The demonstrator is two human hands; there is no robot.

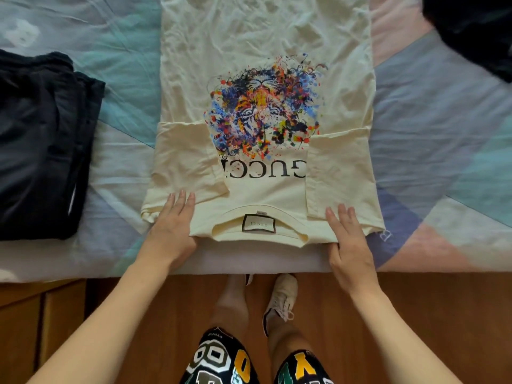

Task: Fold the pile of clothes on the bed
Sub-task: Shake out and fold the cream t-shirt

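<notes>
T-shirt (266, 87): cream, spread flat on the bed (432, 128) with the collar toward the person; both sleeves lie folded inward over the front.
Print: multicoloured splatter tiger face (263, 106) at mid-chest, black lettering (263, 169) just below it (upside down from this view).
Neck label (258, 223): white rectangle with dark border, inside the collar.
Left hand (173, 225): fingers straight and close together on the shoulder by the folded left sleeve, thumb tucked at the shirt's near edge.
Right hand (350, 239): fingers straight and slightly spread on the opposite shoulder, thumb at the near edge.
Dark garments (41, 145): folded stack on the bed, well to the left of the T-shirt.
Black clothing (471, 29): heap at the far right corner of the bed, blurred.
Bed cover: pale patchwork of blue, teal, pink and white.
Floor (415, 314): wood, with the person's legs, one light shoe (282, 297) and patterned shorts (221, 361) in front of the bed.
</notes>
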